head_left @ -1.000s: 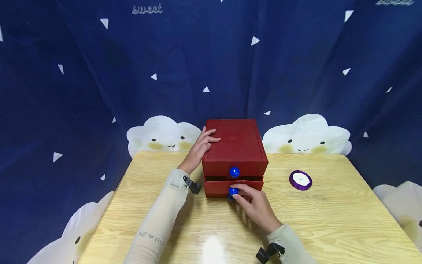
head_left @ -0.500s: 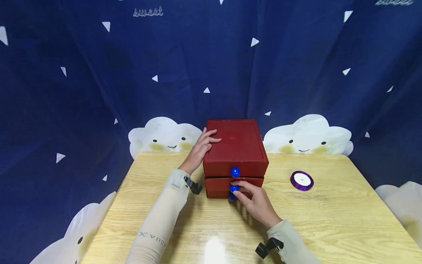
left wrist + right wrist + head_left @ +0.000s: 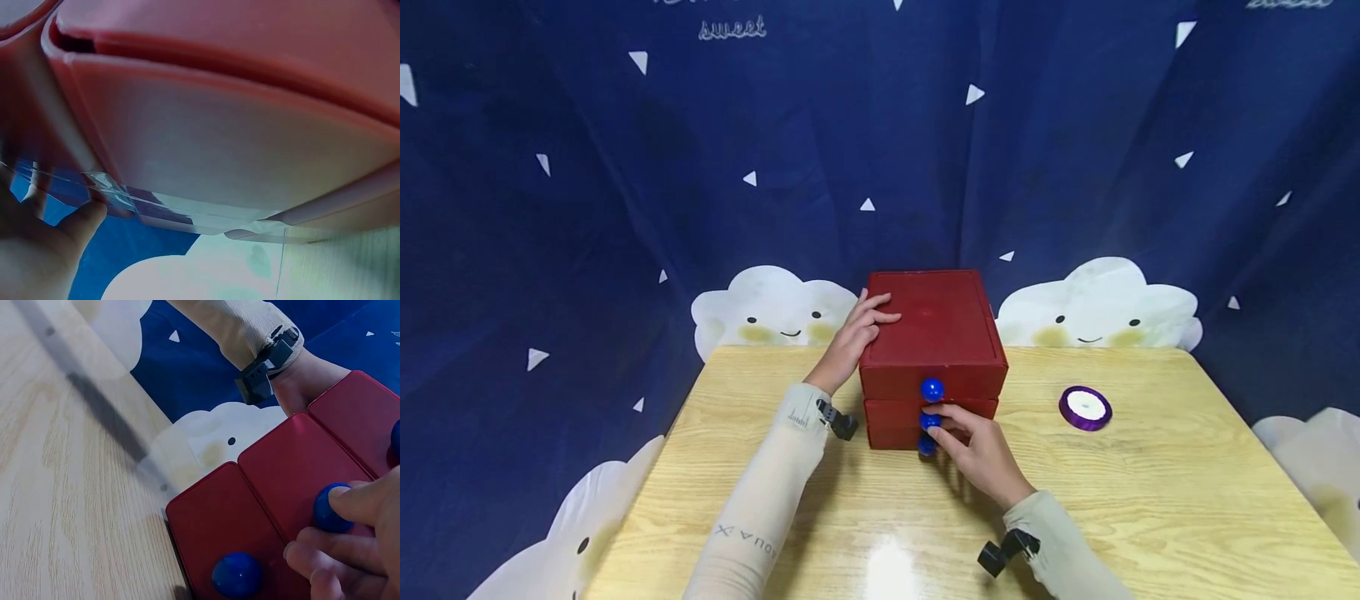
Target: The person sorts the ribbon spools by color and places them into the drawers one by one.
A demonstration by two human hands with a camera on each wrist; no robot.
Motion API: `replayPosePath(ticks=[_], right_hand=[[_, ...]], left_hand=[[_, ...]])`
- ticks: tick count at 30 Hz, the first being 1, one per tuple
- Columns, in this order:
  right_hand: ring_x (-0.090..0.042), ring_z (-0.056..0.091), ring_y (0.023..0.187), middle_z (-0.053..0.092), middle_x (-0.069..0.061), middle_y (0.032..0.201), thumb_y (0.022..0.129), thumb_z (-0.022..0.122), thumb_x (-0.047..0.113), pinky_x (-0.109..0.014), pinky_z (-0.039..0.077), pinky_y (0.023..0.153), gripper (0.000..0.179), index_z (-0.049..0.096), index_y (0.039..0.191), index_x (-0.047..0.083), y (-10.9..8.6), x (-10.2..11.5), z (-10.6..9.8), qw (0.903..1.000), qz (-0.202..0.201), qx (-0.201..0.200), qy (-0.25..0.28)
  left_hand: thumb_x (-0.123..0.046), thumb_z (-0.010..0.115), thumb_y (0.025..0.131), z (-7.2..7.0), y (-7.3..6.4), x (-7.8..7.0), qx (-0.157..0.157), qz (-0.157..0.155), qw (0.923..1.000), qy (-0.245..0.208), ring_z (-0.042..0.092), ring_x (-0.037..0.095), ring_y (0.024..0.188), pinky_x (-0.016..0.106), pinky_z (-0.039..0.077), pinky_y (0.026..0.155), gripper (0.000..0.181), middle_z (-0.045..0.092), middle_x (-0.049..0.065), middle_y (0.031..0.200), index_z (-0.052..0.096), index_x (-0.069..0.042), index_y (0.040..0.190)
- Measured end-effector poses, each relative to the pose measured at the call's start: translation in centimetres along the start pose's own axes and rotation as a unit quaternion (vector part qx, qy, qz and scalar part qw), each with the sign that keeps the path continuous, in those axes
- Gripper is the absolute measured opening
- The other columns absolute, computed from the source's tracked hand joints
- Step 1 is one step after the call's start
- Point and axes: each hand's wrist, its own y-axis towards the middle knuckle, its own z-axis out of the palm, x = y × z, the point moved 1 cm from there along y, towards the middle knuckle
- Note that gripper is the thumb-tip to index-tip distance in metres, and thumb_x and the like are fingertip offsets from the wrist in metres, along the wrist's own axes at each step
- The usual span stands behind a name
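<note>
A red drawer box [image 3: 932,321] stands on the wooden table, its front bearing blue round knobs one above another. Thumb and fingers of my right hand [image 3: 985,454] pinch the middle drawer knob [image 3: 331,509]. Above that is the top knob [image 3: 932,389]; the bottom knob [image 3: 237,575] sits below my fingers. My left hand [image 3: 850,346] rests against the box's left side, its extended fingers lying over the top edge. The middle drawer front looks flush with the others in the right wrist view.
A purple ribbon roll [image 3: 1086,408] with a white centre lies on the table [image 3: 1150,500], right of the box. Behind the table hangs a dark blue curtain [image 3: 820,108] printed with clouds and white triangles.
The middle drawer has slid inward, and the dark gap above its front has closed. My right hand moved slightly forward with the knob; my left hand stayed on the box.
</note>
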Motion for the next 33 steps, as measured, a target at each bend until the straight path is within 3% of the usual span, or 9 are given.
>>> replayPosePath(ticks=[6, 7, 13, 20, 27, 33], right_hand=[[-0.034, 0.069, 0.079, 0.071, -0.015, 0.095, 0.089, 0.066, 0.002, -0.029, 0.055, 0.069, 0.029, 0.067, 0.117, 0.005, -0.3, 2.4, -0.5, 1.0, -0.007, 0.001, 0.003], [-0.033, 0.069, 0.078, 0.071, -0.015, 0.095, 0.089, 0.066, 0.002, -0.028, 0.055, 0.068, 0.029, 0.067, 0.117, 0.005, -0.3, 2.4, -0.5, 1.0, -0.006, 0.001, 0.004], [-0.018, 0.067, 0.07, 0.072, -0.01, 0.09, 0.089, 0.068, 0.009, -0.026, 0.054, 0.062, 0.028, 0.067, 0.116, 0.014, 0.4, -0.7, 0.0, 0.9999, 0.01, 0.008, 0.004], [-0.024, 0.069, 0.072, 0.072, -0.002, 0.089, 0.088, 0.07, 0.018, -0.026, 0.055, 0.064, 0.026, 0.069, 0.114, 0.021, 0.4, -1.6, -0.2, 0.9996, 0.007, 0.008, 0.026], [-0.007, 0.069, 0.075, 0.072, 0.011, 0.086, 0.082, 0.076, 0.025, -0.025, 0.056, 0.067, 0.024, 0.072, 0.106, 0.025, 0.1, -1.6, -0.1, 0.9985, -0.001, -0.054, -0.012], [-0.007, 0.07, 0.077, 0.073, 0.008, 0.087, 0.08, 0.078, 0.023, -0.025, 0.056, 0.068, 0.024, 0.074, 0.104, 0.023, -0.3, -1.6, 0.0, 0.9972, 0.009, -0.074, 0.007]], left_hand=[[-0.002, 0.034, 0.097, 0.0, 0.0, 0.0, 0.005, -0.003, 1.0, -0.001, -0.003, 0.022, 0.148, 0.051, 0.005, 0.117, 0.04, 0.031, 0.015, 0.153, 0.059, 0.004, 0.128], [-0.002, 0.034, 0.097, 0.0, 0.1, 0.5, 0.005, -0.004, 1.0, -0.001, -0.003, 0.021, 0.148, 0.05, 0.004, 0.117, 0.04, 0.031, 0.014, 0.153, 0.059, 0.003, 0.128], [-0.006, 0.035, 0.098, 0.2, 0.7, 4.0, -0.009, -0.002, 1.0, 0.003, -0.004, 0.016, 0.148, 0.049, 0.004, 0.117, 0.041, 0.031, 0.001, 0.154, 0.061, -0.007, 0.129], [-0.011, 0.036, 0.097, 0.5, 0.6, 3.7, -0.017, 0.0, 0.9998, 0.005, -0.001, 0.003, 0.145, 0.047, 0.006, 0.117, 0.041, 0.035, -0.006, 0.152, 0.064, -0.012, 0.127], [-0.012, 0.036, 0.097, 0.6, 0.6, 3.8, -0.019, 0.001, 0.9998, 0.011, -0.001, 0.003, 0.146, 0.048, 0.006, 0.117, 0.041, 0.035, -0.008, 0.151, 0.064, -0.013, 0.126], [-0.012, 0.036, 0.097, 0.6, 0.7, 3.9, -0.022, 0.007, 0.9997, 0.003, -0.001, 0.003, 0.146, 0.046, 0.006, 0.117, 0.04, 0.036, -0.007, 0.151, 0.065, -0.012, 0.125]])
